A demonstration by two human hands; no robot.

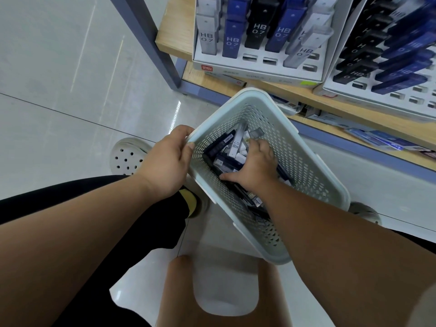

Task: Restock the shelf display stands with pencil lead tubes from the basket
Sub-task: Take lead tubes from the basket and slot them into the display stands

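Head view — white tube (236, 143) in basket (295, 147) points toward shelf (169, 31).

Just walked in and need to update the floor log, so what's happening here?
A person is mid-restock. Their left hand grips the rim of a pale perforated basket, and the right hand is down inside it among the loose lead tubes; whether it has one pinched is not visible. The display stand on the shelf holds HB 0.7 tubes, with a few front slots empty.

Front slots (269, 60) free, tubes (257, 31) crowd behind, basket (306, 161) open-topped
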